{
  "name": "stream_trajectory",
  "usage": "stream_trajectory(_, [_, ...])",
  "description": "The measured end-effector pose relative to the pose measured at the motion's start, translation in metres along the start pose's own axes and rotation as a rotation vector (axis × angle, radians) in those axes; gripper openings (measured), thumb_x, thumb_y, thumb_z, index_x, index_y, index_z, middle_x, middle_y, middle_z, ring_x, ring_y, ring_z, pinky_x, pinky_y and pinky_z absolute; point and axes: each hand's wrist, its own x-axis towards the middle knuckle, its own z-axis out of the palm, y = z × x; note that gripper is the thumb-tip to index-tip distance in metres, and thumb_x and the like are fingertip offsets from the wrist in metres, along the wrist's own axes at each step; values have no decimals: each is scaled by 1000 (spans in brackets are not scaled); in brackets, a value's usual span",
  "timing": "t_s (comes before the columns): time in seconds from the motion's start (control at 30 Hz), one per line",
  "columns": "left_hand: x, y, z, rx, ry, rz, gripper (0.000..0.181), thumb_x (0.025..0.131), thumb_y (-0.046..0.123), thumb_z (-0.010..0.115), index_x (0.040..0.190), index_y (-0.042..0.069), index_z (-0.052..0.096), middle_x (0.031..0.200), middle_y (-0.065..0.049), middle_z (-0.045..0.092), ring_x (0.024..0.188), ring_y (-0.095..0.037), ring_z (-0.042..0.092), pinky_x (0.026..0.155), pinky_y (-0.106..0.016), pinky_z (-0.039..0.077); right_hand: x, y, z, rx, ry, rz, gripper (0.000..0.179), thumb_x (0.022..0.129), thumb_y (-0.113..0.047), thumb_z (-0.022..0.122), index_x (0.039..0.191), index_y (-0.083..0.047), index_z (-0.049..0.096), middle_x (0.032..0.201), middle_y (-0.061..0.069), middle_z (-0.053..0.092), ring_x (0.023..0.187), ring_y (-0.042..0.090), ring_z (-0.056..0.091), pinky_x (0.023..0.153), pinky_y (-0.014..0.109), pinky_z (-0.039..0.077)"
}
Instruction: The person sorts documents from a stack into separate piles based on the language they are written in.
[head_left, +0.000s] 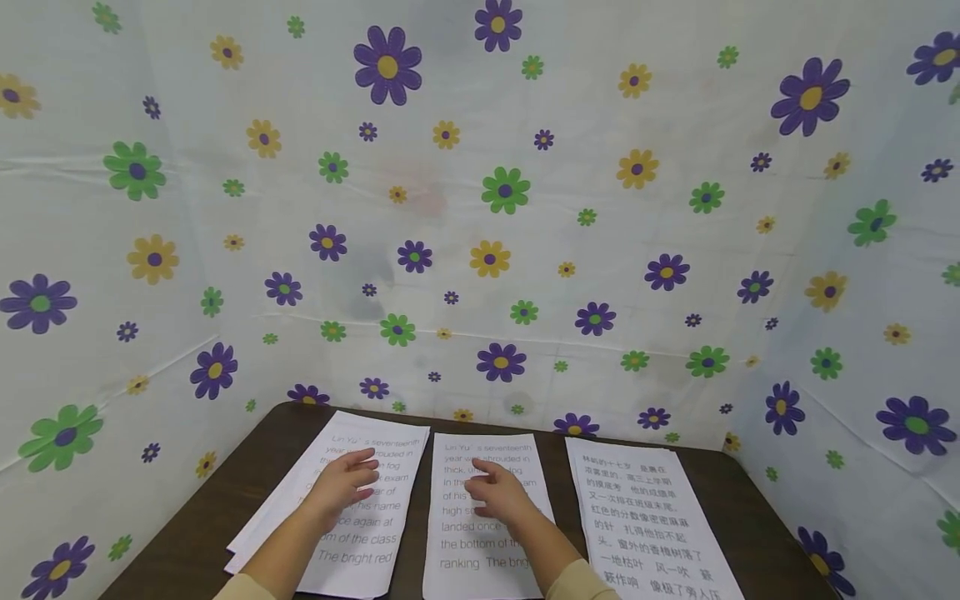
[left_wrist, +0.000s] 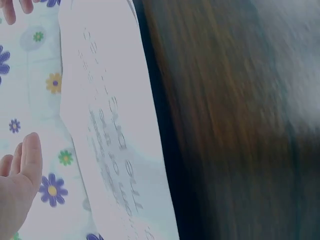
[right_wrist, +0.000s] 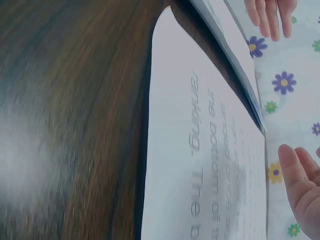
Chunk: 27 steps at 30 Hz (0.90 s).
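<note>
Over the left stack of printed sheets [head_left: 360,546] hovers my left hand [head_left: 343,487], its fingers relaxed and holding nothing. My right hand [head_left: 498,496] is above the middle printed sheet [head_left: 453,537], fingers loosely bent with nothing in them. Both of these papers carry large English text, partly hidden by the hands. In the left wrist view, the left hand [left_wrist: 20,180] appears at the left side, apart from the paper [left_wrist: 120,150]. In the right wrist view, the right hand [right_wrist: 302,187] shows at the right, beyond the edge of the sheet [right_wrist: 200,150].
A third stack of sheets [head_left: 645,525] with Chinese text lies on the right of the dark wooden table [head_left: 757,533]. White cloth [head_left: 450,217] printed with purple, green and yellow flowers encloses the table at the back and both sides.
</note>
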Motion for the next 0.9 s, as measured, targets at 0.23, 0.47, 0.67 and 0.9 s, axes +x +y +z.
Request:
stream_trajectory(0.23, [1, 4, 20, -55, -43, 12, 55, 89, 5, 60, 140, -7, 44, 139, -31, 51, 123, -43, 56, 91, -43, 57, -8, 5, -23, -1, 31, 9, 58, 93, -22, 61, 144, -1, 44, 124, 21, 61, 113, 39, 63, 84, 40, 60])
stream_trajectory(0.47, [2, 8, 37, -75, -105, 23, 56, 87, 2, 59, 139, -10, 44, 137, -34, 50, 121, -45, 57, 90, -46, 57, -12, 18, -50, 2, 73, 5, 59, 93, -21, 60, 145, 1, 42, 126, 25, 59, 113, 41, 62, 84, 41, 59])
stream_trajectory(0.67, [2, 12, 51, -79, -164, 27, 56, 86, 2, 60, 138, -12, 43, 137, -35, 49, 120, -45, 57, 92, -48, 56, -17, 28, -75, -4, 119, 13, 60, 94, -20, 59, 144, 6, 39, 129, 29, 57, 116, 44, 60, 86, 42, 59])
stream_trajectory(0.9, [7, 11, 65, -41, -221, 13, 57, 88, 3, 58, 140, -13, 41, 138, -35, 49, 121, -45, 57, 94, -50, 54, -23, 35, -97, 10, 153, 33, 61, 94, -17, 57, 146, 7, 36, 131, 31, 54, 120, 47, 56, 89, 45, 57])
